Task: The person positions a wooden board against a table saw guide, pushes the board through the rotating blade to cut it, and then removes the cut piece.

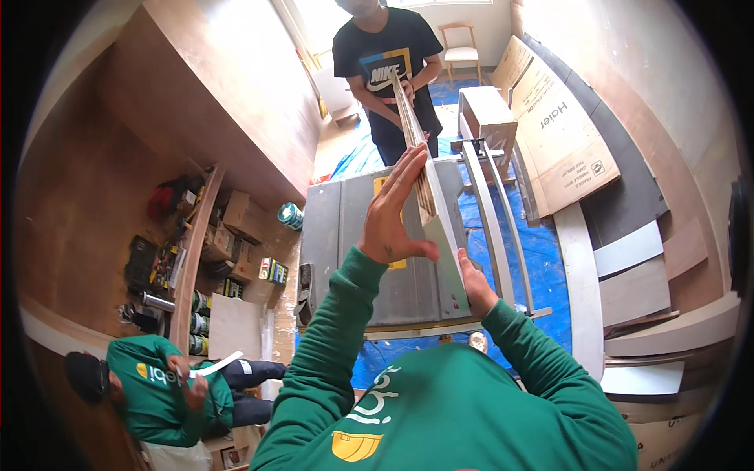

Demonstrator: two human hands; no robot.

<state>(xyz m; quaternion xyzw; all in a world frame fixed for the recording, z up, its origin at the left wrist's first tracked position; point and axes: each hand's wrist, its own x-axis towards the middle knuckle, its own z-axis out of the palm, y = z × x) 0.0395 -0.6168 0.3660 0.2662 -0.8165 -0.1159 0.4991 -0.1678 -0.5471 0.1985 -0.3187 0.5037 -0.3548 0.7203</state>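
Note:
A long board (445,243) with a pale face and layered wooden edge stands on its narrow side over a grey table saw (338,259). My left hand (395,206) lies along its upper edge and left side, fingers stretched forward, thumb spread toward me. Low at the near end, my right hand (475,284) grips the board from the right; its thumb or finger points up along the face, and the rest is partly hidden. A person in a black shirt (386,47) stands across the saw with both hands at the board's far end.
Metal rails (491,212) run along the saw's right side, above blue floor sheeting (546,263). Flattened cardboard (561,125) and panels lean at right. Left are a paint tub (290,215), boxes, tools and a seated person in green (157,385) holding a white strip (220,364).

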